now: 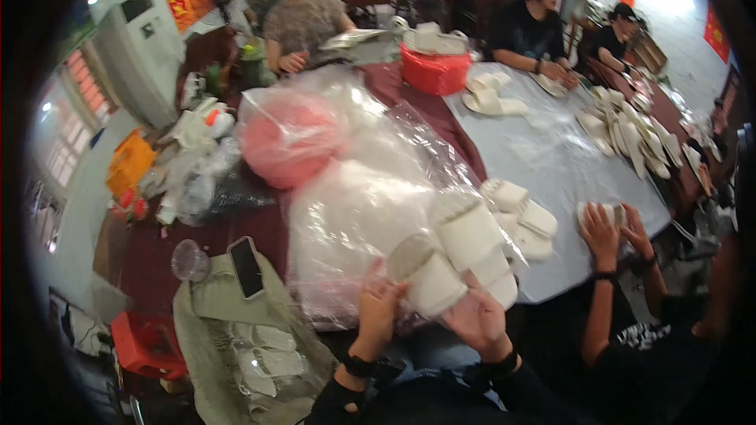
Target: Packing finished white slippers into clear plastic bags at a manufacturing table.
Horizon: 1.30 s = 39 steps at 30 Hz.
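Note:
Between my two hands is a white slide slipper (pixel 431 285) with a broad strap. My left hand (pixel 379 304) closes on its left side. My right hand (pixel 477 316) grips it from the lower right, fingers partly behind it. Just beyond and to the right, another white slipper (pixel 472 238) lies close against the held one on clear plastic; whether they touch cannot be made out. Farther right on the pale table cover sits a white pair (pixel 521 216). Large clear plastic bags (pixel 354 212) spread in front of my hands.
A pink bundle in plastic (pixel 291 138) is at centre-left. A phone (pixel 247 267) lies over a sack (pixel 201 330) holding several white slippers. A co-worker's hands (pixel 606 228) handle a slipper at right. More slippers (pixel 630 130) pile up beyond, near a red basin (pixel 435 69). Several people sit around.

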Motion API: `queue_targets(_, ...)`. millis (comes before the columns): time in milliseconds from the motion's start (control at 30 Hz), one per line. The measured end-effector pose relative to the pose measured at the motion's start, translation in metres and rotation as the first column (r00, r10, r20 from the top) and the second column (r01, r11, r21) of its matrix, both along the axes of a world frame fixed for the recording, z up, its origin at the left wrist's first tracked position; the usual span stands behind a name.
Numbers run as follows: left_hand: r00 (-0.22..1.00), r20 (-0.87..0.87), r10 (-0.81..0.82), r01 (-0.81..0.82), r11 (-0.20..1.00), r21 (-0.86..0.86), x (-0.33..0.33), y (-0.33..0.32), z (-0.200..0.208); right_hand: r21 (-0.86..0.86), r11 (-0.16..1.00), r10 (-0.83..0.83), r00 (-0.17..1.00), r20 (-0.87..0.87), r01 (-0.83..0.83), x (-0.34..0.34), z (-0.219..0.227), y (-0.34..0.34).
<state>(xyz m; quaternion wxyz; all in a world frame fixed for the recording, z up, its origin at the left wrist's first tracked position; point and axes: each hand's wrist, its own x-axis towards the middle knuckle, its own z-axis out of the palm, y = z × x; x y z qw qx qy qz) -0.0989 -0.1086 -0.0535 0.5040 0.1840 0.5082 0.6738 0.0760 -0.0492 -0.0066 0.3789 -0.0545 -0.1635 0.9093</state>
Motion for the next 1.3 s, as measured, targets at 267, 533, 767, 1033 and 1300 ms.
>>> queue_targets(267,0.958,-0.139,-0.252,0.256,0.967,0.013,0.007,0.0,0.028,-0.037,0.999,0.015,0.996,0.087,-0.012,0.001,-0.007,0.0)
queue_targets(533,0.981,0.024,-0.19,0.181,0.961,0.208,0.019,-0.015,0.018,-0.131,0.989,0.069,0.997,-0.044,-0.075,-0.01,-0.022,-0.001)
queue_targets(767,0.943,0.037,-0.332,0.318,0.926,0.205,0.026,-0.015,-0.014,-0.299,0.951,0.01,0.972,-0.234,-0.082,-0.013,-0.018,0.011)
queue_targets(1033,0.569,-0.655,-0.496,0.671,0.741,0.022,0.032,-0.033,-0.064,-0.236,0.94,0.084,0.838,-0.539,-0.246,-0.029,-0.044,0.016)
queue_targets(1300,0.889,0.219,-0.402,0.374,0.914,0.158,0.022,-0.015,-0.036,-0.01,0.992,0.125,0.987,-0.098,-0.127,-0.069,-0.061,0.029)
